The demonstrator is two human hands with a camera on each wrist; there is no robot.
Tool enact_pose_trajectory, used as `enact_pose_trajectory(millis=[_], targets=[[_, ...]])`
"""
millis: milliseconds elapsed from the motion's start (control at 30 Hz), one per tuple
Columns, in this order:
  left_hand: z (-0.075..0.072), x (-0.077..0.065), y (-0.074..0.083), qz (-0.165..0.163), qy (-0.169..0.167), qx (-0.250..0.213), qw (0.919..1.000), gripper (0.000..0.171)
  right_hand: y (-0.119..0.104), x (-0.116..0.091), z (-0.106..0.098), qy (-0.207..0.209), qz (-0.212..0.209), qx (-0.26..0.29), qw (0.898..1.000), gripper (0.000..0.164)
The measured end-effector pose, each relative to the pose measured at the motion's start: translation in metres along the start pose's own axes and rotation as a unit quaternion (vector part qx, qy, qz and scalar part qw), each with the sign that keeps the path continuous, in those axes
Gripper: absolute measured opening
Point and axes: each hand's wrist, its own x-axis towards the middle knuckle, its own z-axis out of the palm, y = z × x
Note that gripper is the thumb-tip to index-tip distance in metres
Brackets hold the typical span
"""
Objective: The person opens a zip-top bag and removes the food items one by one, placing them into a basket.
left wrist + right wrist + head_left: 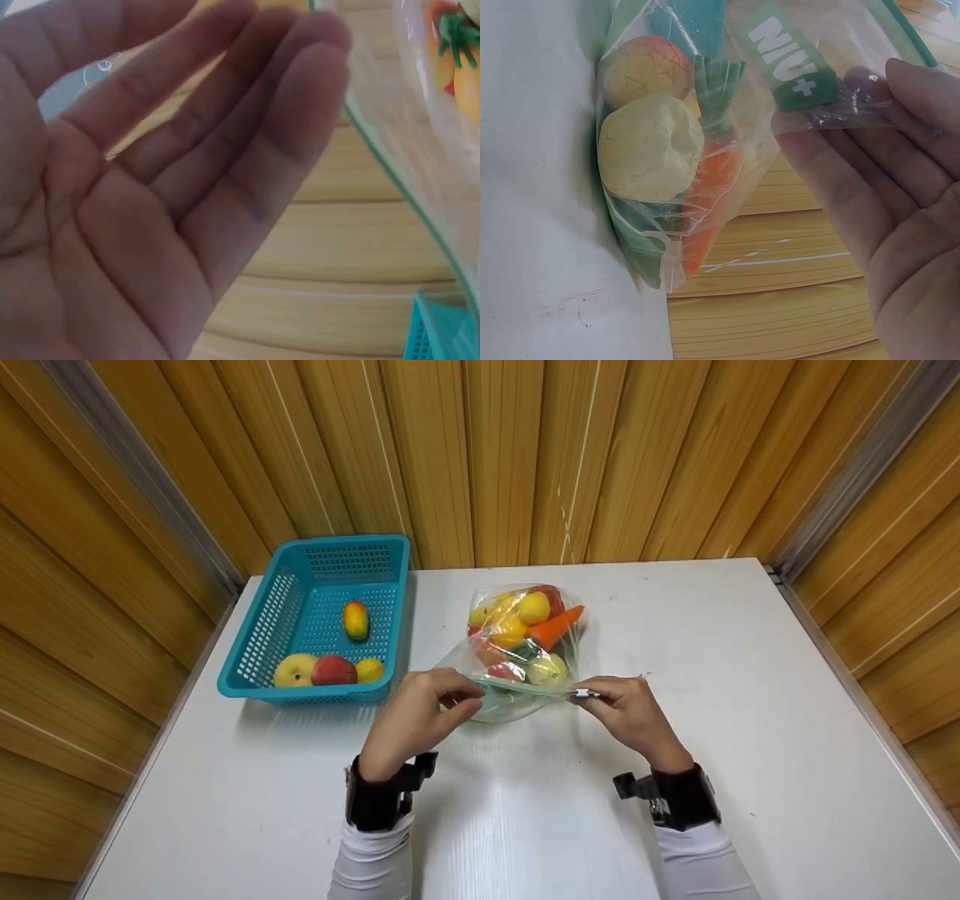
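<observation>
A clear zip bag [517, 701] full of toy fruit and vegetables lies on the white table, its green-edged mouth towards me. Inside it are a carrot [556, 628], a yellow bell pepper-like piece [508, 631] and several round fruits. My left hand [424, 712] holds the left end of the mouth, fingers bent; its fingertips are partly out of the left wrist view. The right hand [626, 709] pinches the right end beside a small white slider [583, 692]. In the right wrist view, thumb and fingers grip the bag's corner near a green printed label [791, 60].
Left of the bag stands a turquoise basket [232, 679] with a mango [356, 620], a peach [334, 669], a pale yellow round fruit [295, 670] and a lemon [370, 670]. Wood-patterned walls [502, 472] border the white table [517, 817] at back and sides.
</observation>
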Motion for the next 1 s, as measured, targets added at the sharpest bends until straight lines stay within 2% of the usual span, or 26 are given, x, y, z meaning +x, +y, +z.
enact_pose_trajectory(millis=[67, 133, 233, 367, 600, 800, 900, 1000], targets=[[0.004, 0.002, 0.001, 0.004, -0.038, 0.004, 0.9993, 0.013, 0.0, 0.0, 0.0, 0.001, -0.002, 0.001, 1.0, 0.016], [0.009, 0.005, 0.002, 0.007, -0.061, 0.016, 0.998, 0.015, 0.0, 0.0, 0.001, 0.002, -0.003, 0.0, 1.0, 0.016], [0.016, 0.009, 0.003, 0.001, -0.071, 0.038, 0.9968, 0.015, 0.0, 0.0, 0.001, 0.003, -0.003, -0.008, 1.0, 0.015], [0.025, 0.014, 0.0, -0.006, -0.063, 0.058, 0.9963, 0.015, -0.001, 0.001, 0.001, 0.003, -0.001, -0.017, 1.0, 0.015], [0.045, 0.026, -0.011, -0.016, -0.015, 0.086, 0.996, 0.024, -0.001, 0.001, 0.001, 0.007, 0.001, -0.013, 1.0, 0.015], [0.07, 0.035, -0.029, -0.018, 0.06, 0.101, 0.9929, 0.035, -0.001, 0.001, 0.002, 0.009, 0.001, -0.01, 1.0, 0.015], [0.083, 0.04, -0.041, -0.03, 0.093, 0.092, 0.991, 0.031, -0.001, 0.001, 0.003, 0.01, 0.004, -0.019, 1.0, 0.017], [0.094, 0.044, -0.055, -0.03, 0.12, 0.079, 0.9891, 0.018, -0.001, 0.001, 0.004, 0.008, 0.004, -0.024, 1.0, 0.019]])
